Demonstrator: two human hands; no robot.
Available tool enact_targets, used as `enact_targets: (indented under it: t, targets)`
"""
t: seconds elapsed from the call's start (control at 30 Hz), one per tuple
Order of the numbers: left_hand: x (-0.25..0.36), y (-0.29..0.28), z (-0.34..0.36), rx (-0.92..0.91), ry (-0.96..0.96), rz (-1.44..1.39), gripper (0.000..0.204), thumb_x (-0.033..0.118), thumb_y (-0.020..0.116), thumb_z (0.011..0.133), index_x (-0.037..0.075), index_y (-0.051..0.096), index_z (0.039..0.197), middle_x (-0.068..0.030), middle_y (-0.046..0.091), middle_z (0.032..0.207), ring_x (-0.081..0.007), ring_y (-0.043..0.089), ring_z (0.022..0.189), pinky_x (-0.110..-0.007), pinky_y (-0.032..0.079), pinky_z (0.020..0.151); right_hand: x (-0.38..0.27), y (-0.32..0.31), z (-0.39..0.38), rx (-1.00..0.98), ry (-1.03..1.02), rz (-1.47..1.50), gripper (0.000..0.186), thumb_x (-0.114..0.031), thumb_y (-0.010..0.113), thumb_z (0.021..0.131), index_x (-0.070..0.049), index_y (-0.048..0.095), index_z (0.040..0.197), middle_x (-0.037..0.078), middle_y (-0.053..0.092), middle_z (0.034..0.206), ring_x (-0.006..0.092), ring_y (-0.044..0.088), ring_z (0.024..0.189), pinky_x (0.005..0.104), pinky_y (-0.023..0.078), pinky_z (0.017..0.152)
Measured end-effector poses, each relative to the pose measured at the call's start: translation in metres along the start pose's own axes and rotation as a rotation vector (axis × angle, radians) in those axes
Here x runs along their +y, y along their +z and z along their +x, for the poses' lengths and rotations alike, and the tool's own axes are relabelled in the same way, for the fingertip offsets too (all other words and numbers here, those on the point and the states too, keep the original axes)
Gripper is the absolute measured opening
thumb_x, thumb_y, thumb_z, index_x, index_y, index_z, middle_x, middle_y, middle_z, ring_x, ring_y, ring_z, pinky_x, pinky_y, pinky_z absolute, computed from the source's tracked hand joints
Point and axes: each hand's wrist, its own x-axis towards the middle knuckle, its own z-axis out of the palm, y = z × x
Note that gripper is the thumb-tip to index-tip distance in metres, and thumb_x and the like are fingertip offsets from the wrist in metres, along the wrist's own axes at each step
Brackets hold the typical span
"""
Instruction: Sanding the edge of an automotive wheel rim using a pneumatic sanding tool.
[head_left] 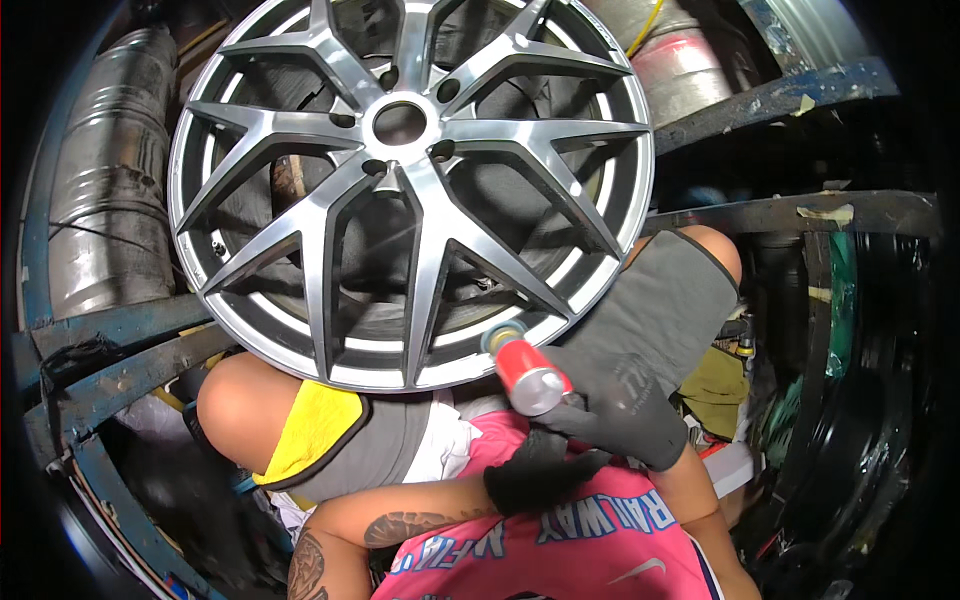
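Note:
A large alloy wheel [435, 290] with bright machined spokes and dark recesses lies face up before me, its near rim by my thighs. My right hand [625, 400], in a dark grey glove, is closed round a small red power sander [523, 366] with a silver cap. The tool's round pad [502, 335] is at the rim's near right edge, between spoke ends; I cannot tell whether it touches. My left hand [540, 475], in a black glove, reaches across my body just below the right hand. Its fingertips are partly hidden, so their grip is unclear.
Blue metal frame bars [130, 330] run along the left, with a dented silver cylinder [115, 180] behind them. More worn bars [790, 212] stand at right, beside dark plastic wrapping [880, 400]. An olive cloth [715, 390] lies past my right knee.

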Motion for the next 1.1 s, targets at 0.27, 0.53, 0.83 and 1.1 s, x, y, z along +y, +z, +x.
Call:
enact_targets:
  t: [0.27,0.53,0.83,1.1]
  targets:
    - [-0.011,-0.006,0.012,0.019,-0.003,-0.209,0.037,0.015,0.064,0.086,0.010,0.063,0.123,-0.0280,0.054,0.126,-0.0475,0.054,0.114,-0.056,0.041,0.101,0.012,0.006,-0.005,0.149,-0.157,-0.174,0.044,-0.033,0.070,0.088,-0.004,0.065,0.121,0.019,0.071,0.097,0.0364,0.069,0.082,0.0427,0.054,0.070]
    - [-0.002,-0.014,0.006,-0.096,-0.023,-0.089,0.035,0.013,0.062,0.095,-0.007,0.059,0.123,-0.0241,0.063,0.107,-0.0393,0.061,0.100,-0.043,0.052,0.084,-0.003,0.002,0.009,0.067,0.005,-0.095,0.044,-0.032,0.075,0.087,-0.004,0.067,0.120,0.020,0.072,0.098,0.0359,0.071,0.083,0.0413,0.055,0.074]
    - [-0.028,0.020,-0.005,0.108,-0.164,-0.870,0.047,0.002,0.052,0.097,-0.008,0.043,0.142,-0.0324,0.047,0.139,-0.0435,0.050,0.125,-0.051,0.035,0.112,-0.012,-0.024,0.073,-0.404,-0.028,0.210,0.037,-0.029,0.066,0.098,-0.005,0.066,0.125,0.013,0.073,0.111,0.0226,0.069,0.100,0.0336,0.051,0.090]
    - [-0.021,0.000,0.002,0.151,-0.259,-1.360,0.054,-0.002,0.057,0.095,-0.007,0.041,0.147,-0.0208,0.054,0.138,-0.0317,0.053,0.128,-0.042,0.039,0.112,-0.051,-0.028,0.070,-0.466,0.089,-0.037,0.041,-0.028,0.068,0.095,-0.005,0.063,0.129,0.013,0.072,0.093,0.0195,0.070,0.086,0.0331,0.054,0.079]
